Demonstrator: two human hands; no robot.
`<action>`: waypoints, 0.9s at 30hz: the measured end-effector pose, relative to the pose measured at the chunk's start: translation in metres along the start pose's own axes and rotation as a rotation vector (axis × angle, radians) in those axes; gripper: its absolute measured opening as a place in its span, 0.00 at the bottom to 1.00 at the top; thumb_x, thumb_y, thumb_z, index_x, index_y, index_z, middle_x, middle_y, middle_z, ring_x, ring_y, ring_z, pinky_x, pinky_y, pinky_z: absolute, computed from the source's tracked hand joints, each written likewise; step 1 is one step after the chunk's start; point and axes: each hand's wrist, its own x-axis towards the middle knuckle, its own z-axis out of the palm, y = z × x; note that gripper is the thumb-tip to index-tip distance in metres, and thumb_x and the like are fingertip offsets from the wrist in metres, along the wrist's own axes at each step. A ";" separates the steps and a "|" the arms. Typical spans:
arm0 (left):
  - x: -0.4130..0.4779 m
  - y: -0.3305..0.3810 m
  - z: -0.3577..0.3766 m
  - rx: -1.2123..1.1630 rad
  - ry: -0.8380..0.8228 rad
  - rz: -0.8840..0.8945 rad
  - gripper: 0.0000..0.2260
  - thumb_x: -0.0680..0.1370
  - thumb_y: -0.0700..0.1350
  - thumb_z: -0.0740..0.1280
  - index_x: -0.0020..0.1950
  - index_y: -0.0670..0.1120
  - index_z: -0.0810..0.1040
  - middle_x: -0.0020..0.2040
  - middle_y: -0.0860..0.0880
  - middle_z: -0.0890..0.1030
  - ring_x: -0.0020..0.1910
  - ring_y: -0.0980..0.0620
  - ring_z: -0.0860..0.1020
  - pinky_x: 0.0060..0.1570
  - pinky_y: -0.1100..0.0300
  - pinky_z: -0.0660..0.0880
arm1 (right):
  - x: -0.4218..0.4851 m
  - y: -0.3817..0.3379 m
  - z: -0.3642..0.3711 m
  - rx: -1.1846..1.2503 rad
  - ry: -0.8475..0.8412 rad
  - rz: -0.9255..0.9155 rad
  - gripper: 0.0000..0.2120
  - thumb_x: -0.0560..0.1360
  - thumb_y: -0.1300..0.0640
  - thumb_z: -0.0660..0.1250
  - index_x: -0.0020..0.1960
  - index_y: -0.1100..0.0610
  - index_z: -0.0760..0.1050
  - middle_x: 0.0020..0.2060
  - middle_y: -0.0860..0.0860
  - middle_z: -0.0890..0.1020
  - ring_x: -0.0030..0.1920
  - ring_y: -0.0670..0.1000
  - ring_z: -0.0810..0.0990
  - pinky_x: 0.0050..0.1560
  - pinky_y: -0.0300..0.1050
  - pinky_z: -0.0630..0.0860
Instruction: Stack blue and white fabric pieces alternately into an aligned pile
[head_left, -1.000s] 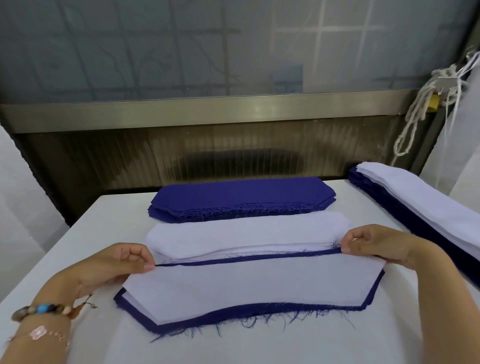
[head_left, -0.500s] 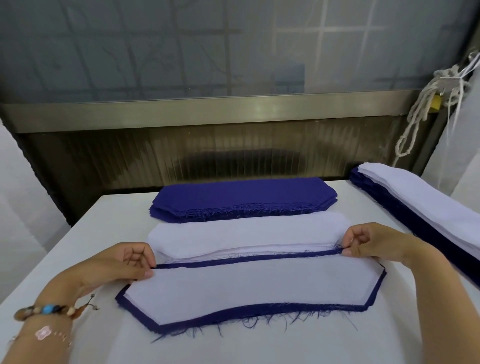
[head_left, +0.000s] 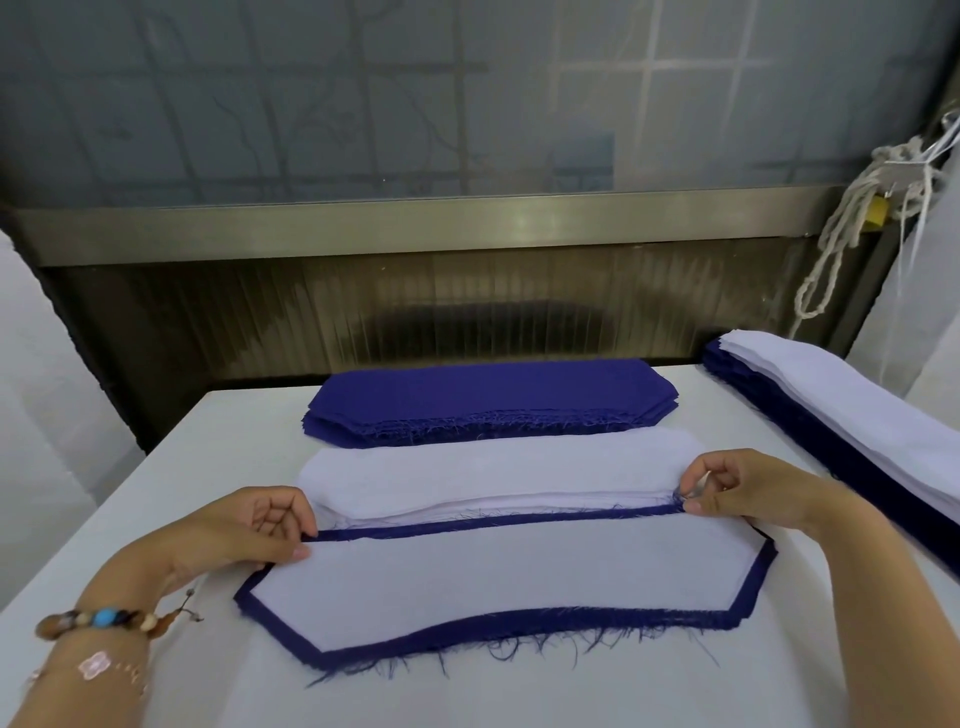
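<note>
- Since a second ago, the white piece (head_left: 498, 587) has slid a little inward on my screen. It now sits inside the outline of the blue piece (head_left: 519, 626) under it, with a dark border showing all round. Both hands have barely shifted.
- My view shows the left hand (head_left: 249, 530) at the far left corner of the pair. Its thumb and forefinger are pinched on the white piece's edge and the other fingers are curled in.
- The right hand (head_left: 743, 488) does the same at the far right corner, fingertips closed tight on the edge. I cannot tell whether either pinch also takes in the blue layer.
- The pair lies flat on the white table (head_left: 208, 467), nearest the camera, with frayed blue threads trailing off its near edge.
- Just behind the far edge lies the white stack (head_left: 493, 470). Its front lip is almost touching the pinched edge, so both sets of knuckles are crowded against it.
- Behind that, just beside it, sits the blue stack (head_left: 488, 395).
- Along the table's right edge runs a long mixed pile (head_left: 841, 415), white on top and dark blue below, near the right forearm.
- A beaded bracelet (head_left: 98, 621) circles the left wrist.
- A knotted rope (head_left: 841, 234) hangs at upper right beside a metal rail (head_left: 415, 228) under a frosted window (head_left: 363, 93).
</note>
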 end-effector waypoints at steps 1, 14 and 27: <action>0.000 0.000 0.000 -0.003 0.001 -0.002 0.05 0.72 0.40 0.75 0.47 0.45 0.81 0.43 0.40 0.82 0.41 0.47 0.79 0.47 0.56 0.77 | 0.000 0.000 0.000 0.000 0.003 0.001 0.08 0.70 0.53 0.74 0.48 0.53 0.81 0.28 0.47 0.76 0.29 0.43 0.72 0.33 0.33 0.69; -0.005 0.006 0.002 -0.044 -0.007 0.005 0.09 0.72 0.36 0.74 0.51 0.40 0.81 0.42 0.41 0.80 0.40 0.46 0.74 0.44 0.57 0.73 | -0.003 -0.008 0.004 -0.019 0.007 0.013 0.09 0.71 0.54 0.75 0.48 0.55 0.80 0.33 0.50 0.79 0.36 0.47 0.75 0.41 0.36 0.72; 0.013 0.008 0.017 0.032 0.386 0.128 0.06 0.79 0.40 0.65 0.45 0.47 0.80 0.41 0.52 0.82 0.40 0.52 0.79 0.39 0.66 0.74 | 0.011 -0.013 0.017 -0.023 0.537 -0.239 0.09 0.74 0.52 0.71 0.37 0.53 0.76 0.26 0.47 0.73 0.29 0.47 0.68 0.34 0.41 0.66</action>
